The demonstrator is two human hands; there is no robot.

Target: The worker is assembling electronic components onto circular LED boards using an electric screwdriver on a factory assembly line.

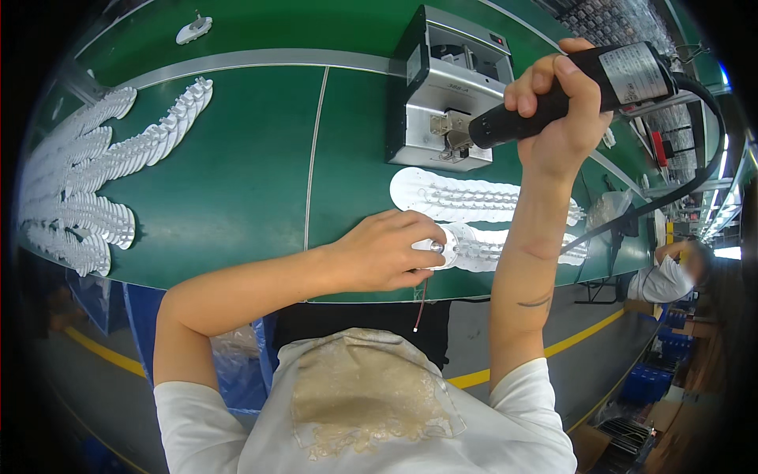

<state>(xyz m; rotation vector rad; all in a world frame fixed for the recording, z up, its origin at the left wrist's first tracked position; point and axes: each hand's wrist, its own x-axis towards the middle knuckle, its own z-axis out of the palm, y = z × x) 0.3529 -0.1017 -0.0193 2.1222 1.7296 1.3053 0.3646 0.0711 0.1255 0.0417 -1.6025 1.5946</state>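
Observation:
My right hand (564, 103) is wrapped round a black electric screwdriver (533, 114), raised over the bench at the right. The screwdriver's nose points down and left at the front outlet of a grey and black screw feeder (446, 103); whether its bit touches there I cannot tell. At the near edge of the bench, my left hand (387, 249) grips a small white plastic part (448, 246) by its side. A thin dark red wire (422, 304) with a white connector hangs over the edge below this hand. My fingers partly cover the part.
Two rows of stacked white parts (466, 197) lie right of my left hand, partly behind my right forearm. More stacked rows (103, 174) fill the bench's left end. A black cable (703, 186) loops from the screwdriver. Another person (667, 272) is at the far right.

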